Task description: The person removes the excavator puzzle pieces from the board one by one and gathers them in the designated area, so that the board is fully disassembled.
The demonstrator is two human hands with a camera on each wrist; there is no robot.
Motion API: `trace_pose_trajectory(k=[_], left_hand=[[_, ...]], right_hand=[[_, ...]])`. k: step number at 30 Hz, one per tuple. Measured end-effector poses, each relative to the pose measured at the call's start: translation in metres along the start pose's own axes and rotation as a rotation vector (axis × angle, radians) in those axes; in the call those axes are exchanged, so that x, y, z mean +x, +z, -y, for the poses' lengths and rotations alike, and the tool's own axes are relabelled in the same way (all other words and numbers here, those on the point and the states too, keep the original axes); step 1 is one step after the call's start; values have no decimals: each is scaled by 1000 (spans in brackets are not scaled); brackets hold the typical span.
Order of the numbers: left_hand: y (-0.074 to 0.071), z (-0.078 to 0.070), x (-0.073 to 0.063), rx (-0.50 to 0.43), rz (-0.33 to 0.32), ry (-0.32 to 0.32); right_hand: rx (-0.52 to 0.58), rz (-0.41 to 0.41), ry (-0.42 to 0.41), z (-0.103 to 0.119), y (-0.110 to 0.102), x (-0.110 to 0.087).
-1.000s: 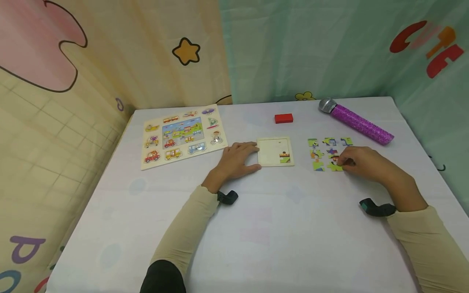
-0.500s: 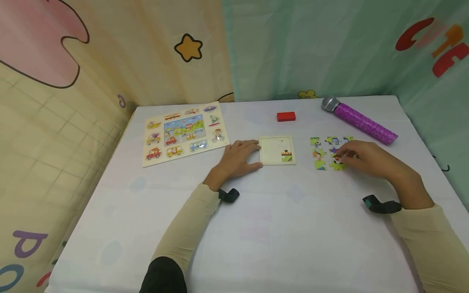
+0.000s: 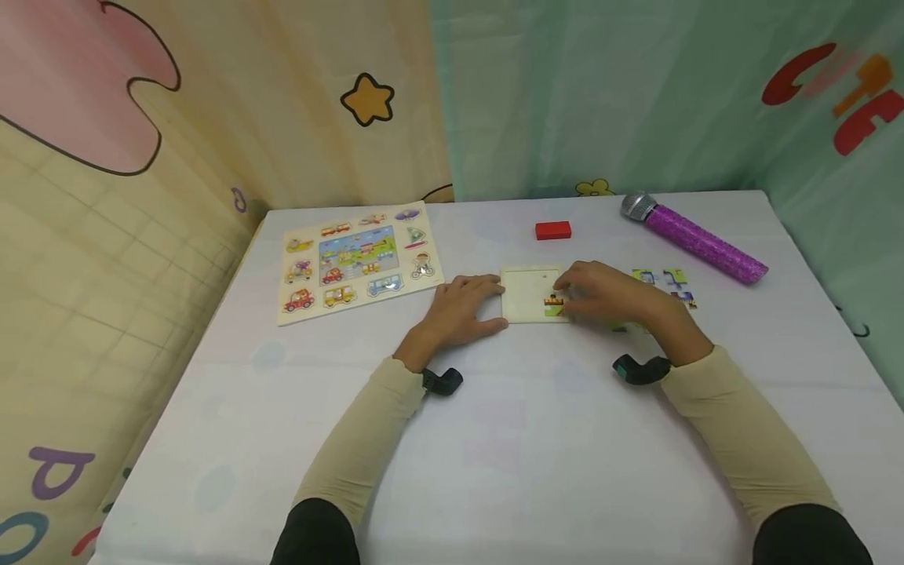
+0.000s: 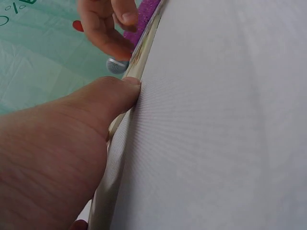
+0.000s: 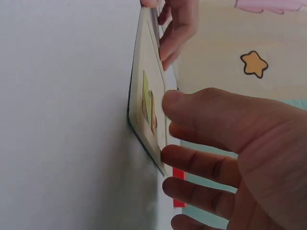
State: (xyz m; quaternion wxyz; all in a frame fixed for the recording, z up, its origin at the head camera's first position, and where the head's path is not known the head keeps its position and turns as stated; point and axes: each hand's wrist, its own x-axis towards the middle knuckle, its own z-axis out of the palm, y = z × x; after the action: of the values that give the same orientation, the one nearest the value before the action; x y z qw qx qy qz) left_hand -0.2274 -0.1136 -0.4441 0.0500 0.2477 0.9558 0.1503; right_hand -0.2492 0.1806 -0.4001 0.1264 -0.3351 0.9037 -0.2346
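A small cream puzzle tray [image 3: 524, 296] lies on the table, with a green-and-red puzzle piece [image 3: 554, 306] set in its lower right corner. My left hand [image 3: 461, 310] rests at the tray's left edge, fingers spread and the thumb tip against the rim [image 4: 125, 98]. Over the tray's right side, my right hand [image 3: 600, 294] pinches a small puzzle piece between thumb and index finger, hidden by them. Its other fingers [image 5: 199, 194] are extended. Loose puzzle pieces [image 3: 674, 276] lie to the right, several partly covered by the right hand and wrist.
A wooden vehicle puzzle board [image 3: 304, 312] lies at the back left. Behind the tray sits a red block [image 3: 553, 230]. A glittery purple microphone [image 3: 699, 242] lies at the back right. Patterned curtains [image 3: 565, 94] stand along the table's back and sides.
My right hand has moved left from the loose puzzle pieces to the right side of the tray. The left hand stays at the tray's left edge.
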Motion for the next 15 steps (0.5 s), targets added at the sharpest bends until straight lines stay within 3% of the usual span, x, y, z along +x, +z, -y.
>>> trace_pose_trajectory(k=[6, 15], left_hand=[[1, -1, -1, 9, 5, 2], [-1, 0, 0, 1, 0, 9]], right_hand=[[-73, 33, 13, 5, 9, 10], [-40, 41, -2, 6, 12, 12]])
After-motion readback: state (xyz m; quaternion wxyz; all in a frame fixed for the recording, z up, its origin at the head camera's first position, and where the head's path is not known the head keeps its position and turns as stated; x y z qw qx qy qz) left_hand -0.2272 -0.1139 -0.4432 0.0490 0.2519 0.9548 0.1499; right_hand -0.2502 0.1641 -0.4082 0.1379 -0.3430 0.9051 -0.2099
